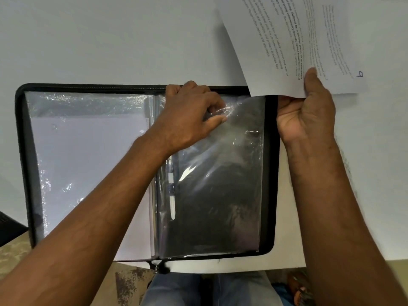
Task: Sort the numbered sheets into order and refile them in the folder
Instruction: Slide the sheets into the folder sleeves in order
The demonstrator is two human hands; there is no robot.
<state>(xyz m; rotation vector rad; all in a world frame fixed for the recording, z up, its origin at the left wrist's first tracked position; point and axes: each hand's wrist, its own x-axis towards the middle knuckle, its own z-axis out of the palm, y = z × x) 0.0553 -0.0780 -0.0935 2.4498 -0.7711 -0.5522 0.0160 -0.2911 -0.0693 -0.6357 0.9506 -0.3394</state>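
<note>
1. Two forearms fill the near view, one to each hand, over one pale surface (110, 40).
2. One black zip folder (22, 151) lies open on the surface, under both grips. Its far-side sleeve, away from the left grip, already holds white paper; how many sheets, I cannot tell.
3. The sheets (287, 40) stand just above the right grip: at least two overlap, and the outer one is marked 9.
4. One empty clear sleeve (220, 184) spreads below the left grip.
5. The right hand (306, 113) pinches the sheets' lower edge, thumb on top.
6. The left hand (187, 115) pinches the sleeve's top edge, fingers curled.
7. To do this well, I judge: lift the sleeve's mouth wide, align the sheet's corner with it, then slide it straight down without creasing.
</note>
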